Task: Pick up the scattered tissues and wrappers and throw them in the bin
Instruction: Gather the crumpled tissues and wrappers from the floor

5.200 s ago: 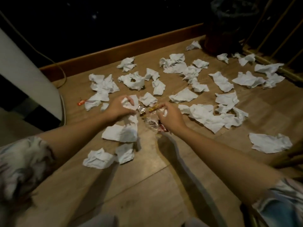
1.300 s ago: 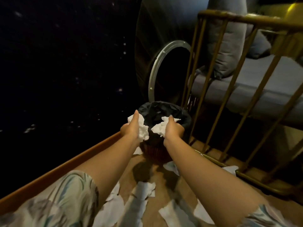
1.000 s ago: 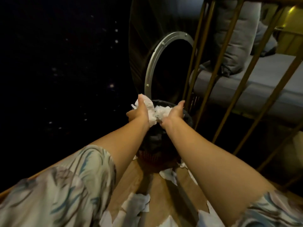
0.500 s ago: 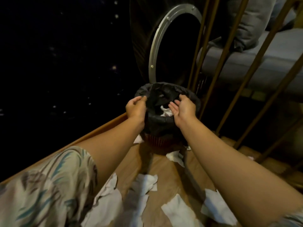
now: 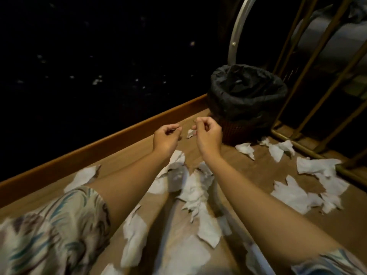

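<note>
The bin [image 5: 247, 100], a woven basket lined with a black bag, stands at the upper right of the wooden floor. My left hand [image 5: 165, 136] and my right hand [image 5: 208, 133] hover above the floor just left of the bin, fingers loosely curled, nothing in either. Several crumpled white tissues lie scattered on the floor: a cluster under my forearms [image 5: 195, 187], a group at the right [image 5: 315, 185], and a small one near the bin's base [image 5: 245, 148]. No wrappers show in this view.
A raised wooden edge [image 5: 103, 145] borders the floor at the left, with darkness beyond it. A brass-coloured railing [image 5: 309, 80] stands right of the bin. A curved metal ring [image 5: 235, 32] rises behind the bin.
My hands dropped their tissues into the bin, then pulled back and to the left of it, empty. The view has tilted down toward the floor.
</note>
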{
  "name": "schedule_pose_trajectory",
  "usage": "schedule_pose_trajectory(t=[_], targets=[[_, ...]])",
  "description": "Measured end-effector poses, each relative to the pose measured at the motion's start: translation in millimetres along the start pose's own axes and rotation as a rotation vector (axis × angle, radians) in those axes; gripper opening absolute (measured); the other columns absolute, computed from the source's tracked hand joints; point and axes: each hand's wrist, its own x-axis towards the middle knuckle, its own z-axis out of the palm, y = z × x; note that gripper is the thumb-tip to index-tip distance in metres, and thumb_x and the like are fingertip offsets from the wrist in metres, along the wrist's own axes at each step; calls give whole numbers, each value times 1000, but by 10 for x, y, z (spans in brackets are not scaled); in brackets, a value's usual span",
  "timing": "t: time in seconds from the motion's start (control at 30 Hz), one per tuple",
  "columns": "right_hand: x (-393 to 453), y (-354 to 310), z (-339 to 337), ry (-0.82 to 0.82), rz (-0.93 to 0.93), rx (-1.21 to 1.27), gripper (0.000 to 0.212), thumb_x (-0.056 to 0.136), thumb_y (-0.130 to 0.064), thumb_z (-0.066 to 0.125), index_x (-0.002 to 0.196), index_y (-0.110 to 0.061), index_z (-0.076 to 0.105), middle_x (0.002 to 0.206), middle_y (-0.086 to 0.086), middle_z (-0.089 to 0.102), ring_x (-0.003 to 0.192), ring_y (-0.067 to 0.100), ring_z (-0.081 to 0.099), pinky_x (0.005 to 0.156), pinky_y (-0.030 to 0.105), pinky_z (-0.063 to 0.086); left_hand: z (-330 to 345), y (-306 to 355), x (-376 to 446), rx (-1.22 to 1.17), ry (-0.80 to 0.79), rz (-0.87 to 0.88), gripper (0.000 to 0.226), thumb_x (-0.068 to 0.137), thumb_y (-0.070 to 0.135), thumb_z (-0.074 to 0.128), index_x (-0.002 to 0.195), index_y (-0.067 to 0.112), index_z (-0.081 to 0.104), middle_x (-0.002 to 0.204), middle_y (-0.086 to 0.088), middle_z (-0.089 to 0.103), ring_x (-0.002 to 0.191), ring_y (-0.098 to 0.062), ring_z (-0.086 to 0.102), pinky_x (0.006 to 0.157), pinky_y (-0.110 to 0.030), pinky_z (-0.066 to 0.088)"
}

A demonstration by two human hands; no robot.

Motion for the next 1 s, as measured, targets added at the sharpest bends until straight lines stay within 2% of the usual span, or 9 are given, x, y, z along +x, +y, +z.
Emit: schedule_pose_trajectory(t=[0.13, 0.23, 0.33, 0.43, 0.53, 0.67, 0.8, 0.93, 1.0], targets=[[-639, 124, 394, -146, 27, -56, 23, 100, -27, 49, 81, -20, 60, 80, 8, 66, 74, 22, 62, 69, 36, 51, -597, -277, -326, 90, 60, -19, 21, 94, 10, 60, 113, 6, 65, 109, -11, 68, 88, -18, 64, 69, -19, 51], [-1002, 233, 749, -247, 39, -83, 23, 100, -28, 50, 83, -16, 61, 79, 3, 65, 75, 16, 62, 62, 23, 46, -1035, -524, -529, 155, 109, -31, 17, 93, 12, 61, 109, 8, 66, 105, -10, 69, 97, -23, 66, 84, -32, 55], [-1291, 347, 1133, -353, 56, -116, 22, 100, -27, 49, 89, -14, 62, 81, -2, 64, 74, 7, 60, 61, 13, 45, -1458, -745, -685, 216, 152, -54, 14, 93, 17, 62, 105, 12, 67, 101, -6, 69, 94, -19, 65, 86, -32, 55], [-1566, 483, 1549, -447, 46, -133, 21, 100, -26, 49, 90, -13, 63, 80, -2, 63, 74, 8, 59, 64, 20, 48, -1885, -960, -797, 246, 234, -78, 11, 93, 17, 62, 101, 12, 67, 97, -3, 68, 91, -17, 63, 80, -24, 51], [-1888, 589, 1933, -529, 2, -137, 20, 100, -22, 51, 86, -14, 63, 73, -7, 61, 68, 2, 56, 60, 16, 43, -2340, -1213, -961, 306, 310, -61, 7, 91, 10, 62, 96, 11, 67, 92, 0, 66, 86, -13, 61, 74, -18, 48], [-2355, 731, 2284, -673, -36, -163, 20, 98, -23, 52, 86, -12, 62, 74, -2, 62, 67, 3, 56, 60, 18, 45, -2905, -1543, -1319, 453, 379, -31, 14, 90, 6, 59, 96, 15, 68, 92, 5, 66, 79, -4, 60, 71, -7, 45], [-2805, 920, 2413, -815, -127, -252, 23, 98, -29, 51, 82, -15, 61, 71, 0, 62, 67, 11, 57, 62, 33, 45, -3293, -1891, -1795, 566, 428, -18, 19, 89, 8, 56, 99, 21, 66, 97, 4, 64, 91, -13, 62, 81, -28, 52], [-3153, 1070, 2336, -989, -307, -313, 12, 96, -25, 50, 93, -20, 60, 84, -5, 62, 76, 7, 56, 68, 27, 46, -3398, -2272, -2294, 653, 425, -2, 23, 85, 16, 56, 104, 26, 62, 104, 7, 59, 100, -12, 55, 89, -38, 49], [-3284, 1177, 2255, -1074, -397, -395, 15, 94, -25, 52, 104, -21, 61, 97, -6, 62, 90, 7, 54, 80, 26, 47, -3368, -2443, -2536, 693, 457, -48, 28, 84, 33, 58, 112, 30, 57, 113, 10, 56, 111, -12, 51, 99, -38, 43]])
